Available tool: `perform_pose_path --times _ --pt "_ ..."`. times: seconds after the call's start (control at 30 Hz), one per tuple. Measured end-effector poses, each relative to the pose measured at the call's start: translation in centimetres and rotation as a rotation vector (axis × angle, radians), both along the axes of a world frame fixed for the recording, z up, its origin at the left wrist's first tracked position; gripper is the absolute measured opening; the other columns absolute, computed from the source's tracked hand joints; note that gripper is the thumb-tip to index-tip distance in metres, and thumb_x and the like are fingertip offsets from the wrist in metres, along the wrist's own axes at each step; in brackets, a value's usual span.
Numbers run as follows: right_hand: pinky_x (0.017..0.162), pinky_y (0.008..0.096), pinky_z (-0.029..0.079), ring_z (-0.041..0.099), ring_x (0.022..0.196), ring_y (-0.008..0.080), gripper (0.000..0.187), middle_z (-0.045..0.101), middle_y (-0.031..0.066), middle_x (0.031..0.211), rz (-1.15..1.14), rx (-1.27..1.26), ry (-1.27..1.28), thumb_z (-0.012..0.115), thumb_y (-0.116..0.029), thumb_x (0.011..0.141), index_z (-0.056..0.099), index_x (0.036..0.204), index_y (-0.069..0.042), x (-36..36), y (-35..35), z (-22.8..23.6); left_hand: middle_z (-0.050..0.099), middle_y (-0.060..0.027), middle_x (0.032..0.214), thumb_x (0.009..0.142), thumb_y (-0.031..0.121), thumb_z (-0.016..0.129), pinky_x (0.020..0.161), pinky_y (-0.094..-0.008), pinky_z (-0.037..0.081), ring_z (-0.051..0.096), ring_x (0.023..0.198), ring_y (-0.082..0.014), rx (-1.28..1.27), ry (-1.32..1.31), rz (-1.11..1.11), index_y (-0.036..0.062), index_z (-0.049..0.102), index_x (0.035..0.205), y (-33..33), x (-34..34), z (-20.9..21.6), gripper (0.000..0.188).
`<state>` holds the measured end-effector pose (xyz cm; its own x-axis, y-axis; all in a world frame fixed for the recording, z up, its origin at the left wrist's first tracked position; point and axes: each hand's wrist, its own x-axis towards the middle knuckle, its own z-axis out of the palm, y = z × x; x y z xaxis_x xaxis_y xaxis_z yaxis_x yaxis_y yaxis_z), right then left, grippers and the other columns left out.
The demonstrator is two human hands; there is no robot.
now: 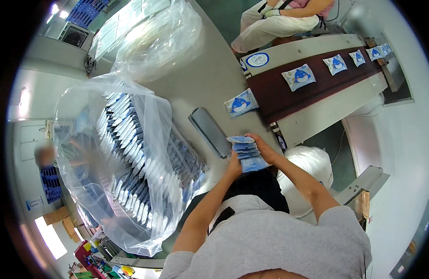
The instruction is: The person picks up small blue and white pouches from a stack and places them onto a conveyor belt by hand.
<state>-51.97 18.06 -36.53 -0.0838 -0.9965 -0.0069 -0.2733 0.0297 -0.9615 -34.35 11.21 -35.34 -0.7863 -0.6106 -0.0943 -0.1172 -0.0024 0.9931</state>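
Note:
A short row of small blue-and-white packets (pixel 245 149) is held between my two hands, close to my body at the table edge. My left hand (pixel 234 163) closes on the left end of the row, and my right hand (pixel 264 149) grips the right end. Just left of the packets lies a long grey block-like object (pixel 209 132) on the table. A single packet with a blue animal picture (pixel 241 103) rests partly off the conveyor's end, beyond my hands. More such packets (pixel 298 77) lie spaced along the dark red belt (pixel 279 100).
At my left stands a large clear plastic bag (pixel 161 109), open, with rows of packets (pixel 130 139) inside. Another clear bag (pixel 163 42) lies farther back on the grey table (pixel 186 88). A white plastic sack (pixel 312 162) is beside my right arm. Across the conveyor sits another person (pixel 282 23).

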Motion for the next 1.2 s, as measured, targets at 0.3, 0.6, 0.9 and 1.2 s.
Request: perform_pose_path --times 0.3,0.6,0.9,1.2 --pt "0.112 0.0389 0.021 0.027 0.133 0.0338 0.101 0.026 0.0207 0.143 0.229 0.022 0.414 0.078 -0.025 0.065 0.016 0.142 -0.003 -0.7 4.0 -2.5 0.028 -0.0224 0.141 0.066 0.025 0.079 0.109 -0.0408 0.025 0.031 0.13 -0.0369 -0.155 -0.114 -0.03 -0.0015 0.005 0.144 1.6 0.3 -0.5 0.111" --pt "0.108 0.0401 0.029 0.037 0.127 0.0326 0.118 0.036 0.0165 0.138 0.097 -0.022 -0.026 0.089 -0.032 0.052 0.017 0.143 -0.007 0.4 4.4 1.4 0.027 -0.0179 0.144 0.049 0.019 0.09 0.109 -0.0372 0.026 0.03 0.132 -0.0296 0.11 0.035 -0.022 0.0009 -0.002 0.145 2.2 1.1 0.1 0.134" --pt "0.1 0.0433 0.034 0.043 0.12 0.0308 0.099 0.044 0.0135 0.127 -0.056 0.112 0.282 0.082 -0.024 0.051 0.031 0.134 -0.007 0.9 5.3 5.4 0.012 -0.0256 0.148 0.057 0.026 0.086 0.109 -0.0476 0.022 0.015 0.137 -0.0404 -0.506 -0.321 -0.398 0.0075 0.012 0.146 -3.2 3.4 4.8 0.117" --pt "0.097 0.0465 0.032 0.041 0.117 0.0338 0.098 0.043 0.0168 0.124 -0.019 0.248 1.153 0.08 -0.028 0.046 0.034 0.131 -0.008 3.8 4.3 7.0 -0.003 -0.0275 0.149 0.065 0.021 0.079 0.107 -0.0553 0.022 0.003 0.134 -0.0535 -0.693 -0.595 0.037 0.0131 0.018 0.145 -6.1 3.1 0.4 0.101"
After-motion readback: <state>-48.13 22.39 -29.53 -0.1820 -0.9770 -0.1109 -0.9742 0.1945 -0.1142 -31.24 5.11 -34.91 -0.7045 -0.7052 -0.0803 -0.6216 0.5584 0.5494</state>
